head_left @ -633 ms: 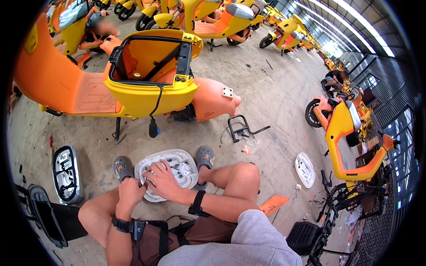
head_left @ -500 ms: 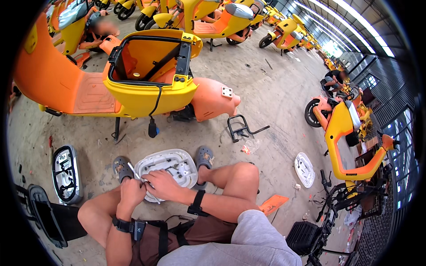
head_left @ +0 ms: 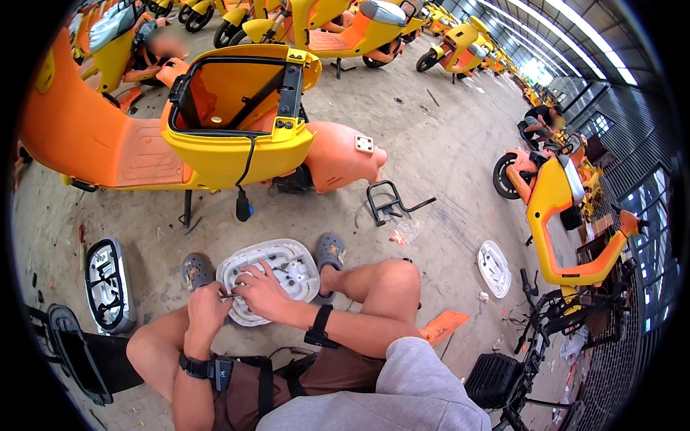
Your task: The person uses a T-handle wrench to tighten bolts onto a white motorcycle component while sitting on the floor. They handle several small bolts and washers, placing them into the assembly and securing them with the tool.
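Concrete floor (head_left: 431, 165) under everything, and lots of yellow scooters parked at the back. Right at the fingers: left fingers (head_left: 218, 291) are curled shut on some thin piece (head_left: 228, 295), too small to tell what. Right fingers (head_left: 251, 279) are bent and up against it from the other side, but I can't tell if they're gripping or just touching.

Just under and beyond the fingers is a white shell (head_left: 307, 286), lying hollow side up with fittings in it, between two grey clogs (head_left: 330, 249). Left of the fingers there's an oval part (head_left: 125, 294) with a black rim, and off to their right an orange scrap (head_left: 445, 326).

Farther out, straight ahead of the fingers, stands a scooter (head_left: 215, 159) with an open compartment. Ahead and right of them are a black rack (head_left: 392, 205) and then a white panel (head_left: 494, 269). Way past that, someone (head_left: 535, 118) is crouching by more scooters.
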`<state>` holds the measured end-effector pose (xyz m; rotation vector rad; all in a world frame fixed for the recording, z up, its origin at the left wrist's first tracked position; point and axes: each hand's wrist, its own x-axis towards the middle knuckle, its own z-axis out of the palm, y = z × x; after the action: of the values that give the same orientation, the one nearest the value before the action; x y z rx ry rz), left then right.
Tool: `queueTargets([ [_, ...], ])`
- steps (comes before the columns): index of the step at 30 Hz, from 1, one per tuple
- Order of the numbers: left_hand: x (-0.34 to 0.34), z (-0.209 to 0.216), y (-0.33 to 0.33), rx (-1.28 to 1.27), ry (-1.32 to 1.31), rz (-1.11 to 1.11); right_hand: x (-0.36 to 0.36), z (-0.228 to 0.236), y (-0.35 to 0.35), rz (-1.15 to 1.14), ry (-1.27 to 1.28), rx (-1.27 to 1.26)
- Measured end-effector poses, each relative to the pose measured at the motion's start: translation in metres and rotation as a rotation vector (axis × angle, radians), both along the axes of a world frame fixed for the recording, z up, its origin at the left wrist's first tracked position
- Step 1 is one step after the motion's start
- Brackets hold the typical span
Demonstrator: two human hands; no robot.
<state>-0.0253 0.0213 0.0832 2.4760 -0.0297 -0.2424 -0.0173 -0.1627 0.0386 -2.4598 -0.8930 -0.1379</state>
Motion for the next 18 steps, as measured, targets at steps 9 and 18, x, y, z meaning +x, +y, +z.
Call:
queueTargets([
  [9,-0.002,-0.006,-0.002,0.154,-0.057,-0.034,0.0,0.026,0.002,-0.064,-0.009,0.134],
  [18,-0.001,0.001,0.008,-0.104,0.154,-0.213,-0.006,0.01,0.006,0.054,0.225,0.088],
])
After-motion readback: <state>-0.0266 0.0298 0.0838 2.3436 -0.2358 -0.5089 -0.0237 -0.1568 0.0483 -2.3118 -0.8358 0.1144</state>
